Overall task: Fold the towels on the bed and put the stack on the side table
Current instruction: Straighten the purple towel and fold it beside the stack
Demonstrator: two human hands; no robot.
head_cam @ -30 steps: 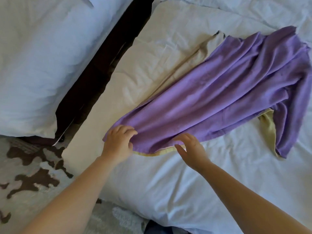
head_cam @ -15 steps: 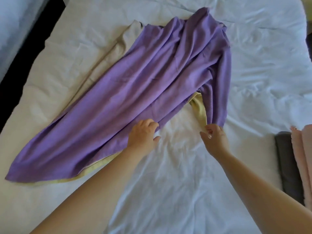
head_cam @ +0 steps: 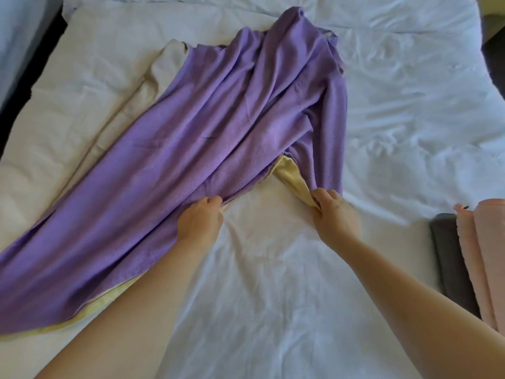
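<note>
A purple towel lies crumpled and spread diagonally over the white bed. Under it a yellow towel shows at the near edges, and a beige towel sticks out at the far left. My left hand pinches the purple towel's near edge at the middle. My right hand grips the purple towel's near right corner, where it meets the yellow towel's edge.
Folded pink towels lie on a dark grey one at the bed's right edge. A dark gap and a second white bed are at the far left. White sheet lies between my arms.
My view swung right along the bed. Both hands moved from the towel's left end to its right part, and they now grip the purple edge and corner.
</note>
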